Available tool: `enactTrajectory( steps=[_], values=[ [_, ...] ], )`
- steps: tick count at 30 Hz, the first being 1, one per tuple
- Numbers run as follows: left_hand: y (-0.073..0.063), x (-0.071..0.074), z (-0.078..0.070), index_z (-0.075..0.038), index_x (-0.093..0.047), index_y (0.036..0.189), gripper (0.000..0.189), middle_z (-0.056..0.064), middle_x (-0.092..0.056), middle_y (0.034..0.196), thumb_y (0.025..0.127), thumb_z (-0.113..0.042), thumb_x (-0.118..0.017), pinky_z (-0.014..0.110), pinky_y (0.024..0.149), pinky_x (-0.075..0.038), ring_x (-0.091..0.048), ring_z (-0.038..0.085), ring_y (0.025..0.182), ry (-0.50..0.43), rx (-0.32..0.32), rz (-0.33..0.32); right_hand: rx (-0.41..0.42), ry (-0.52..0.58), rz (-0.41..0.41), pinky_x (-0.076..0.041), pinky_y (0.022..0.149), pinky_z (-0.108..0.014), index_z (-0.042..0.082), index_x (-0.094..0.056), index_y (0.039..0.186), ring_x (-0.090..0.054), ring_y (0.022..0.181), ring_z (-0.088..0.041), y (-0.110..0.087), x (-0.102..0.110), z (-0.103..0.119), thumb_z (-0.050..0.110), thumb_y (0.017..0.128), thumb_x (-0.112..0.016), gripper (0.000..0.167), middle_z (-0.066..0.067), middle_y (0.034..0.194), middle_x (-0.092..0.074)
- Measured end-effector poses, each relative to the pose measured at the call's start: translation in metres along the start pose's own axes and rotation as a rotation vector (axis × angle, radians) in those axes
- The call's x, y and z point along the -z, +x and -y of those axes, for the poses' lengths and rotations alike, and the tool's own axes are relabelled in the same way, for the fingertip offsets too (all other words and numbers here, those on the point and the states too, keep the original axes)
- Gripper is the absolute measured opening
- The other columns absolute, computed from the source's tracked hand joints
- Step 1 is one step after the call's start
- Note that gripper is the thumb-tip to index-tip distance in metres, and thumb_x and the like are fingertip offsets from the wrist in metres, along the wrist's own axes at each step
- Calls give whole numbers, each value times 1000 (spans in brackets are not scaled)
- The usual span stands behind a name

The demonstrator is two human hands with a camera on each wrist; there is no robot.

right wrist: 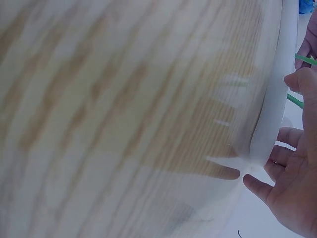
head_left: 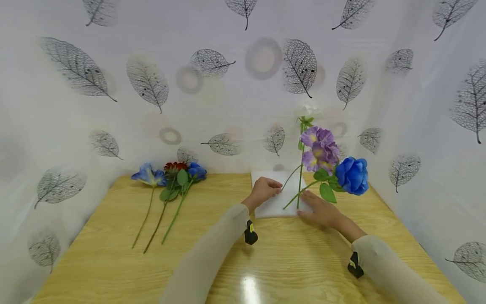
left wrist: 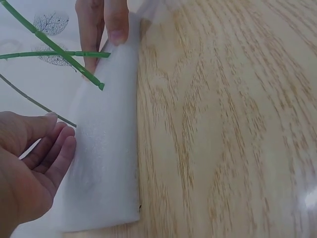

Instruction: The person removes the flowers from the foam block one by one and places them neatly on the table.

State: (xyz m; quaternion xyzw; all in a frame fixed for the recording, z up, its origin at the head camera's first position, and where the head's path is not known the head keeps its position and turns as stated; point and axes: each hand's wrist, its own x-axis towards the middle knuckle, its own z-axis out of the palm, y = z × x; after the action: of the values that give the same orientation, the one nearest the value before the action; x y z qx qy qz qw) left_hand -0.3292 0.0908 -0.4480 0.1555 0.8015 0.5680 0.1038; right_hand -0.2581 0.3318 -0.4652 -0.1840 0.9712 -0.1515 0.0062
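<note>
A white foam block lies at the back right of the table. Beside its left part, my left hand pinches a thin green stem near its lower end, thumb against fingers. That stem leads up to the purple flower. A blue rose and a white flower rise over the block on thicker green stems, their lower ends at the foam's top. My right hand, fingers extended, rests at the block's right end, the thumb on its near side.
On the table's left lie a light blue flower, a red flower and a blue rose, stems pointing toward me. A white leaf-print curtain hangs behind and along both sides.
</note>
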Motion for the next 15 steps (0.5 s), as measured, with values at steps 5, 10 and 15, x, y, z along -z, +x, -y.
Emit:
enactTrajectory(
  steps=[5, 10, 15],
  values=[
    [2, -1, 0, -1, -78, 110, 17, 14, -78, 105, 95, -7, -72, 25, 71, -58, -72, 19, 85, 31, -1, -4, 12, -1, -11, -38, 114, -63, -6, -45, 150, -38, 145, -49, 0, 0, -1, 45, 100, -60, 73, -30, 159, -36],
    [7, -5, 5, -6, -81, 106, 15, 10, -79, 102, 94, -11, -74, 22, 68, -56, -69, 12, 77, 93, -11, -28, 19, 1, -21, -38, 113, -62, -6, -45, 149, -38, 145, -49, 0, -1, -1, 44, 99, -61, 73, -30, 158, -37],
    [11, -9, 7, -7, -82, 103, 13, 8, -80, 99, 93, -11, -76, 19, 64, -53, -67, 8, 74, 135, -10, -44, 22, -2, -27, -39, 113, -62, -7, -45, 149, -39, 144, -49, 0, -2, -2, 44, 99, -61, 73, -30, 158, -37]
  ],
)
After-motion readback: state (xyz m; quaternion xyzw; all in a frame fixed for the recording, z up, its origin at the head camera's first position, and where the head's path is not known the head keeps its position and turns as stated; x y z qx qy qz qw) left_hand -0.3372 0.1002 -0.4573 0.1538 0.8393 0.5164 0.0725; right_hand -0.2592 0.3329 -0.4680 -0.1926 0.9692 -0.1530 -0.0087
